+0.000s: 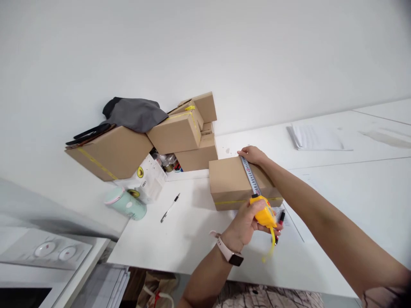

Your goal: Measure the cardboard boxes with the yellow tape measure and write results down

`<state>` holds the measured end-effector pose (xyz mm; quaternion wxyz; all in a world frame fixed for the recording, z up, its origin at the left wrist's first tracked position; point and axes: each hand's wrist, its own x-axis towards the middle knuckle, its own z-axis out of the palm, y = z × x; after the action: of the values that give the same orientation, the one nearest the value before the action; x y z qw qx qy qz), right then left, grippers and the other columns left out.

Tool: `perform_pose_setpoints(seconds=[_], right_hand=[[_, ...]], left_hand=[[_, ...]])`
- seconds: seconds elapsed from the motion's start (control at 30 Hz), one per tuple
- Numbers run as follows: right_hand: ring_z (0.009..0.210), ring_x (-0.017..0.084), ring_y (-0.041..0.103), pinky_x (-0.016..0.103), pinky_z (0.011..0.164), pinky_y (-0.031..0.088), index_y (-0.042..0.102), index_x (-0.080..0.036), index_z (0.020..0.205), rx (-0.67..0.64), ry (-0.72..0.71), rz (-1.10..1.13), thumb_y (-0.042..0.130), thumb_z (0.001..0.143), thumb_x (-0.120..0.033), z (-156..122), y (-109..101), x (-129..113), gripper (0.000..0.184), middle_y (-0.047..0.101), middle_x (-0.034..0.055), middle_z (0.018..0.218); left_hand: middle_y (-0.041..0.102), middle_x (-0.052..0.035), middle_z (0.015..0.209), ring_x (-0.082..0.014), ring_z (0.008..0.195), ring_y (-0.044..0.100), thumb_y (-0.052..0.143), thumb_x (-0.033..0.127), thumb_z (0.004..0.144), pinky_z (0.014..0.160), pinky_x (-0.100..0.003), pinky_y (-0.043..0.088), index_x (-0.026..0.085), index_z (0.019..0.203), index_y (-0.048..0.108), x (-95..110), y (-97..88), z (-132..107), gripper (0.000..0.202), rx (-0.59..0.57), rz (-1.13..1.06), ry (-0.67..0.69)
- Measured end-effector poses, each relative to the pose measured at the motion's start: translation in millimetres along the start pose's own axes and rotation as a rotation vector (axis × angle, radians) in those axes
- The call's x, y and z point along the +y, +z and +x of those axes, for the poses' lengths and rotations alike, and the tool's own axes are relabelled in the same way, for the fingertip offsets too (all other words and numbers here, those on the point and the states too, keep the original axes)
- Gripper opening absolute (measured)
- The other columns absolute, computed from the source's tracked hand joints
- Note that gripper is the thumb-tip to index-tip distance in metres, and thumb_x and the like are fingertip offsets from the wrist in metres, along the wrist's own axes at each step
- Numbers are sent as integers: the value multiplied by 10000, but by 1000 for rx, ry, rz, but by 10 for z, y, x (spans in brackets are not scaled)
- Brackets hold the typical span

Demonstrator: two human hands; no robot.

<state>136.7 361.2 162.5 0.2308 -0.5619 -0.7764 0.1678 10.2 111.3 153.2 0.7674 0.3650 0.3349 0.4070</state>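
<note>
A closed cardboard box (226,175) with yellow tape along its side lies on the white table. My left hand (242,224), with a watch on the wrist, is wrapped round the yellow case of a tape measure (262,211), whose yellow strap hangs down. The metal blade (250,175) runs across the box top. At the box's far edge, my right hand (253,155) pinches the blade's end. A red and black pen (281,217) shows behind my left fingertips; whether it is held or lying, I cannot tell. Printed paper (287,216) is partly under the box.
Stacked cardboard boxes (175,132) stand at the back left, with a grey cloth (136,113) on top. Beside them are a white carton (150,179) and a mint-green canister (131,206). A pen (170,208) lies on the table (192,239); papers (316,137) lie back right.
</note>
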Motion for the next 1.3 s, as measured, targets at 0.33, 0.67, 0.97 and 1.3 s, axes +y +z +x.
perform_pose_setpoints(seconds=[0.33, 0.67, 0.97, 1.3], right_hand=[[719, 203, 602, 303, 660, 426, 655, -217, 676, -32, 77, 181, 631, 847, -600, -50, 40, 71, 420, 655, 31, 692], [928, 214, 649, 370, 918, 530, 741, -218, 1027, 393, 161, 831, 541, 868, -775, -690, -298, 503, 613, 698, 85, 934], [880, 243, 632, 370, 794, 539, 626, -268, 1373, 244, 176, 623, 384, 954, -731, -1798, -98, 636, 669, 683, 63, 923], [1061, 352, 595, 472, 861, 473, 743, -190, 841, 501, 18, -77, 488, 959, -508, -1041, -616, 196, 424, 682, 171, 1158]], left_hand=[[643, -49, 867, -226, 683, 724, 806, 645, 648, 615, -354, 606, 163, 1055, 558, -189, 48, -1, 677, 17, -32, 11], [652, -55, 1022, -212, 868, 695, 888, 482, 679, 731, -312, 607, 231, 1304, 507, -269, -438, -668, 774, 339, 245, 383], [602, -23, 1008, -218, 765, 730, 850, 559, 683, 643, -343, 608, 228, 1180, 511, -60, -1003, -545, 687, 506, 278, 332], [619, -19, 996, -168, 743, 679, 818, 514, 740, 645, -305, 595, 210, 1129, 527, 775, -759, -334, 573, 357, 450, 458]])
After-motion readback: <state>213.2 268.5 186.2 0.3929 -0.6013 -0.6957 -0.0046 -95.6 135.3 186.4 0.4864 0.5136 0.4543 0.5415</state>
